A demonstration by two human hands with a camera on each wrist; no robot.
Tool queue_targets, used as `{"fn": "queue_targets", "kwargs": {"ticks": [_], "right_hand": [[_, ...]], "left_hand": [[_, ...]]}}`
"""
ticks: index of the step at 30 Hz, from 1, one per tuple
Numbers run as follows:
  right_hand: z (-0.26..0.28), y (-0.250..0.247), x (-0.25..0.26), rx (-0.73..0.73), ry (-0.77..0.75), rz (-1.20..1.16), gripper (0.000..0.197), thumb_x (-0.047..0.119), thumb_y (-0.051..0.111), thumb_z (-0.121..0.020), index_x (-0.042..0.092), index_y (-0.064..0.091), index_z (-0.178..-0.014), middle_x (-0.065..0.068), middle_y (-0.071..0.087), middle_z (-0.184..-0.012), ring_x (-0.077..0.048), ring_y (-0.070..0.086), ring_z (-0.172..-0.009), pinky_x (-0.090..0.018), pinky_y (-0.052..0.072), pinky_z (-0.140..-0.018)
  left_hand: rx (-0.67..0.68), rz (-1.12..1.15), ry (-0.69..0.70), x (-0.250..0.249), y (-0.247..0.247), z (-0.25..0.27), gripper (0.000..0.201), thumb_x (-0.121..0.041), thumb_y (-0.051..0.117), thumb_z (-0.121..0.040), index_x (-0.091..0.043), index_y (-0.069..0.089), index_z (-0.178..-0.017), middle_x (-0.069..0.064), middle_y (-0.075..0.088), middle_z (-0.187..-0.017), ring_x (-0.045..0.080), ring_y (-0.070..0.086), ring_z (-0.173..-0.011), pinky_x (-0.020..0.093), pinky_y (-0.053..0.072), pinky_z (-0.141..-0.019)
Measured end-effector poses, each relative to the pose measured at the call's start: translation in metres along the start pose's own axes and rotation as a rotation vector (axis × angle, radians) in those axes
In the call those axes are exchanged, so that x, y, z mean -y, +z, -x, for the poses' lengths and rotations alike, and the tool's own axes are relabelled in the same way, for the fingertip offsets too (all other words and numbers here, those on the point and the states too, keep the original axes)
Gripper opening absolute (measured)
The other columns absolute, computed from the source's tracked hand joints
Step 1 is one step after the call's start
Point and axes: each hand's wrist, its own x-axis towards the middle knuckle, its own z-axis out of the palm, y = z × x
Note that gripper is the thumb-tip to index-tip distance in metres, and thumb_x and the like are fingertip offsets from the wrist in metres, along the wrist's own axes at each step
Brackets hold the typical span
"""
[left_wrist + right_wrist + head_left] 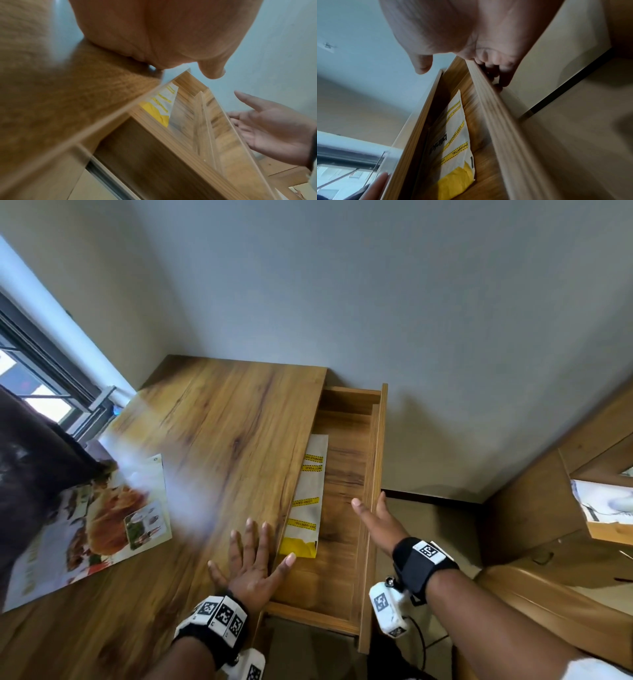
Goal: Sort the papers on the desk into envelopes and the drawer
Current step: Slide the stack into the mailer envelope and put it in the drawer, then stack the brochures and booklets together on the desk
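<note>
My left hand (251,565) lies flat, palm down, fingers straight and spread, thumb angled out to the right. My right hand (376,517) reaches forward with the thumb apart from the other fingers, which are loosely extended and grip nothing. Both wrists wear marker-tagged bands.

Worktop (222,440): warm brown wood grain, dark streaks. Drawer (346,474), right of centre: same brown wood, paler rim. Envelope (308,498) in drawer: white, yellow tape stripes with black lettering, solid yellow bottom end. Flyer (102,525), lower left: glossy, orange-brown food photo, green patches, pale border. Wall (376,285): grey. Wristbands (421,559): black, with black-and-white square markers.
</note>
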Motion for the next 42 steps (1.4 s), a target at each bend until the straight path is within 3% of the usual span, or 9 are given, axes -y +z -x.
{"fn": "queue_targets", "kwargs": {"ticks": [10,14,22,26,29,35,38,40,42], "right_hand": [[-0.024,0.054,0.045,0.175,-0.071,0.052,0.088,0.077,0.032,-0.09,0.029,0.01,-0.16,-0.001,0.031,-0.162,-0.025,0.034,-0.147,-0.04,0.031,-0.118],[-0.041,0.073,0.05,0.307,-0.069,0.013,0.081,0.072,0.033,-0.092,0.022,0.031,-0.155,-0.003,0.041,-0.157,-0.025,0.051,-0.134,-0.046,0.051,-0.102],[-0.068,0.066,0.05,0.417,-0.011,-0.008,0.066,0.061,0.032,-0.101,0.018,0.041,-0.15,-0.003,0.049,-0.15,-0.024,0.061,-0.121,-0.036,0.058,-0.079],[-0.081,0.056,0.06,0.429,-0.056,0.065,0.047,0.057,0.034,-0.102,0.024,0.055,-0.129,0.004,0.065,-0.119,-0.017,0.07,-0.097,-0.032,0.056,-0.072],[-0.087,0.054,0.078,0.341,-0.164,0.084,0.044,0.047,0.042,-0.104,0.011,0.067,-0.108,-0.003,0.075,-0.09,-0.017,0.069,-0.07,-0.025,0.046,-0.056],[-0.099,0.054,0.116,0.287,-0.37,0.111,0.029,0.023,0.05,-0.104,0.008,0.071,-0.091,-0.012,0.074,-0.077,-0.016,0.066,-0.058,-0.015,0.047,-0.05],[-0.092,0.071,0.139,0.414,-0.447,0.197,0.025,0.02,0.052,-0.103,0.011,0.073,-0.094,-0.009,0.075,-0.076,-0.018,0.068,-0.062,-0.024,0.052,-0.06],[-0.083,0.09,0.153,0.514,-0.514,0.294,0.022,0.02,0.054,-0.101,0.013,0.074,-0.094,-0.007,0.076,-0.077,-0.018,0.069,-0.064,-0.03,0.053,-0.064],[-0.074,0.105,0.16,0.599,-0.577,0.386,0.02,0.019,0.056,-0.101,0.014,0.073,-0.094,-0.005,0.077,-0.078,-0.018,0.07,-0.066,-0.031,0.053,-0.065]], "left_hand": [[0.012,-0.008,-0.034,-0.001,0.001,-0.001,0.089,-0.09,0.013,-0.074,-0.053,-0.037,-0.137,-0.022,-0.057,-0.136,0.017,-0.048,-0.133,0.063,-0.03,-0.104],[-0.037,-0.007,-0.058,-0.002,0.004,-0.004,0.088,-0.089,0.017,-0.076,-0.053,-0.033,-0.139,-0.023,-0.054,-0.139,0.016,-0.048,-0.133,0.062,-0.03,-0.105],[-0.103,0.015,-0.08,-0.004,0.008,-0.006,0.082,-0.088,0.02,-0.081,-0.057,-0.03,-0.138,-0.025,-0.049,-0.143,0.013,-0.048,-0.134,0.058,-0.035,-0.102],[-0.093,0.041,-0.07,-0.004,0.006,-0.004,0.08,-0.086,0.022,-0.082,-0.06,-0.03,-0.136,-0.027,-0.048,-0.143,0.012,-0.048,-0.133,0.057,-0.036,-0.101],[-0.125,0.113,-0.038,-0.002,0.003,-0.001,0.071,-0.077,0.027,-0.089,-0.063,-0.022,-0.139,-0.033,-0.041,-0.145,0.005,-0.045,-0.134,0.054,-0.035,-0.104],[-0.268,0.417,0.023,0.022,-0.007,0.009,0.053,-0.066,0.037,-0.094,-0.054,0.028,-0.144,-0.036,0.007,-0.156,-0.006,-0.004,-0.147,0.045,-0.006,-0.119],[-0.389,0.597,-0.02,0.04,-0.007,0.026,0.076,-0.084,0.037,-0.08,-0.037,0.041,-0.141,-0.023,0.035,-0.148,0.002,0.029,-0.142,0.019,0.02,-0.116],[-0.464,0.676,-0.112,0.055,-0.006,0.049,0.068,-0.066,0.052,-0.088,-0.025,0.046,-0.142,-0.015,0.046,-0.139,0.005,0.044,-0.133,0.006,0.029,-0.103],[-0.534,0.726,-0.203,0.073,0.001,0.07,0.048,-0.043,0.057,-0.095,-0.027,0.048,-0.14,-0.014,0.05,-0.136,-0.001,0.049,-0.125,0.011,0.034,-0.103]]}}
